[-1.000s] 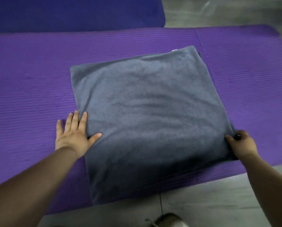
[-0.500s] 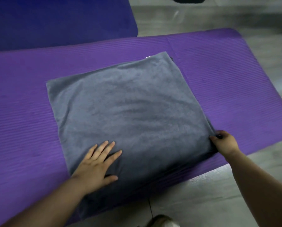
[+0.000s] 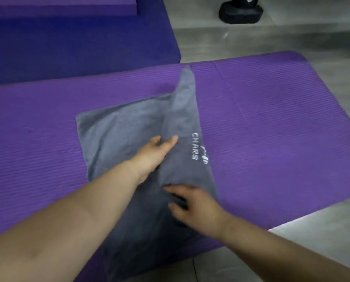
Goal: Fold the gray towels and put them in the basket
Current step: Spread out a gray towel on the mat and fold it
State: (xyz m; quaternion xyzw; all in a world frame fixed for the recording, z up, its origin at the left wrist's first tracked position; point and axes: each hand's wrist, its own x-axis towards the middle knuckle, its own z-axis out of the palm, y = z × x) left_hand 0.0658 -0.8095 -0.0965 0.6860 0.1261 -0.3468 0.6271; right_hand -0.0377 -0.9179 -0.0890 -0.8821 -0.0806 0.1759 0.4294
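A gray towel (image 3: 117, 131) lies on the purple mat (image 3: 276, 139). Its right half is lifted and turned over toward the left, showing white "CHARS" lettering on the underside. My left hand (image 3: 153, 153) rests flat on the middle of the towel with straight fingers, along the fold line beside the raised flap. My right hand (image 3: 194, 206) grips the near corner of the flap, just in front of the left hand. No basket is in view.
A dark blue mat (image 3: 78, 47) lies behind the purple one, with a purple block on it at the top left. A black wheeled base (image 3: 240, 11) stands on the grey floor (image 3: 312, 37) at the back right. Grey floor also borders the mat's near edge.
My right hand has carried the towel's right corner up and leftward, folding that half over. My left hand slid from the towel's left edge to its middle.
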